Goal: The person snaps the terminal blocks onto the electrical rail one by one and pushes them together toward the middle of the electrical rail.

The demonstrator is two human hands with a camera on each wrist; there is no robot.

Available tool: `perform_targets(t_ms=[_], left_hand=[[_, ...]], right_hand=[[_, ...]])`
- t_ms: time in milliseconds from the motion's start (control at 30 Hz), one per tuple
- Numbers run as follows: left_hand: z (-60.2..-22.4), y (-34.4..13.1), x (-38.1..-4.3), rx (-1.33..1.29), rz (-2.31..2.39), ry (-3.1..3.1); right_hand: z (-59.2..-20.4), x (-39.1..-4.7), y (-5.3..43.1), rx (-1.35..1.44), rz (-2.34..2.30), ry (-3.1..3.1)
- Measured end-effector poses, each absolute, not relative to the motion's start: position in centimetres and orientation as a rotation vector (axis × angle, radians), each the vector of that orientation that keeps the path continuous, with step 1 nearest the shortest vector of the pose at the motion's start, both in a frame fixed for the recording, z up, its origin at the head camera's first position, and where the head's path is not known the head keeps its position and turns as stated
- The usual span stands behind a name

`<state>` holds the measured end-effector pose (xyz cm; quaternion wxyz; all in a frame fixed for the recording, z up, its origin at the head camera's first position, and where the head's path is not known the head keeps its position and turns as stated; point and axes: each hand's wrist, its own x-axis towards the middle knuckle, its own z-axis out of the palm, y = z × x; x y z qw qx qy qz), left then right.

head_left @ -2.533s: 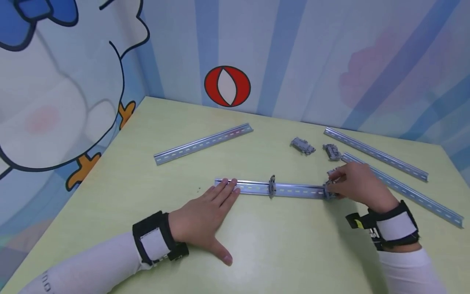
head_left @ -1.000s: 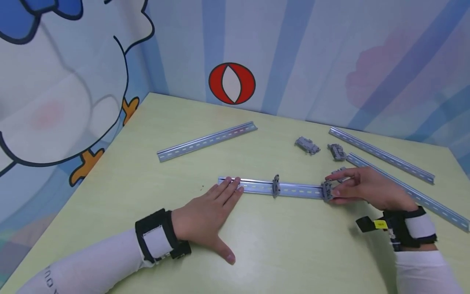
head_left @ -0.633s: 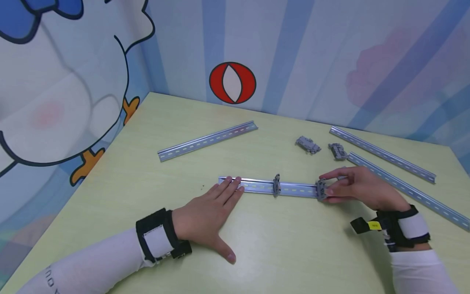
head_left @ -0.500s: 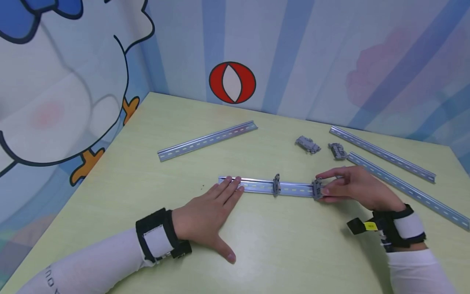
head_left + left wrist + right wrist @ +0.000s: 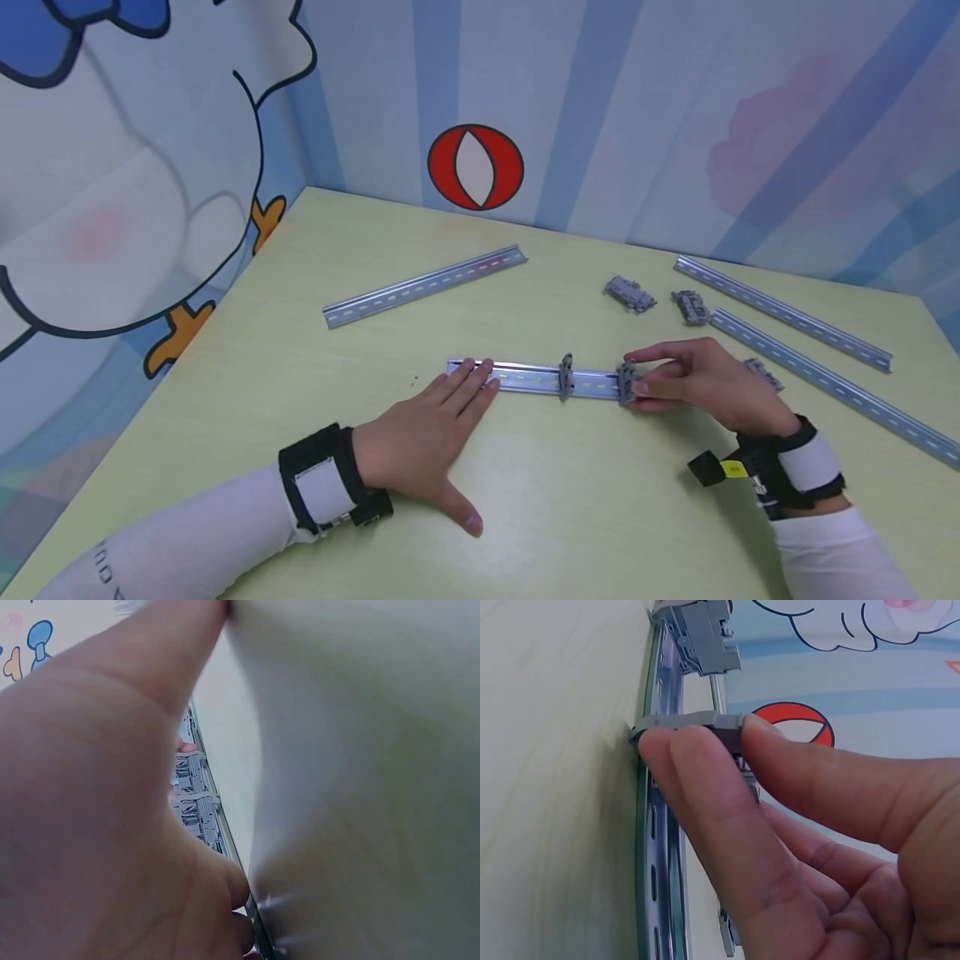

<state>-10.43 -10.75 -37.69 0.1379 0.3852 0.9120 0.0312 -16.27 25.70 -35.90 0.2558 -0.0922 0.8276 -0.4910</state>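
A slotted metal DIN rail [image 5: 525, 379] lies across the middle of the table. My left hand [image 5: 416, 446] is spread flat, its straight fingers pressing on the rail's left end. Farther right, my right hand [image 5: 705, 385] grips a grey terminal block [image 5: 627, 383] that sits upright across the rail, thumb and fingers against it. In the right wrist view the rail runs on past both sides of this held terminal block [image 5: 694, 720]. A second terminal block [image 5: 566, 377] stands on the rail a short gap to the left, between the hands.
Another DIN rail [image 5: 427, 285] lies at the back left. Two more rails, one farther back [image 5: 783, 312] and one nearer [image 5: 832, 383], slant across the right side. Loose terminal blocks lie behind [image 5: 630, 293], beside the nearer rail [image 5: 691, 307] and beyond my right wrist [image 5: 763, 373].
My right hand has slid its terminal block left along the rail, closer to the standing one. A loose block behind that hand now shows. The left hand keeps its place on the rail.
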Motion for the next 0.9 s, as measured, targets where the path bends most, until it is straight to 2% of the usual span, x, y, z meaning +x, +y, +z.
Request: perform_targets(t_ms=[900], left_hand=[[-37.7, -10.7, -10.4, 1.116, 0.086, 2.630]], right_hand=[[-36.7, -15.8, 21.8, -0.296, -1.442, 2.215]])
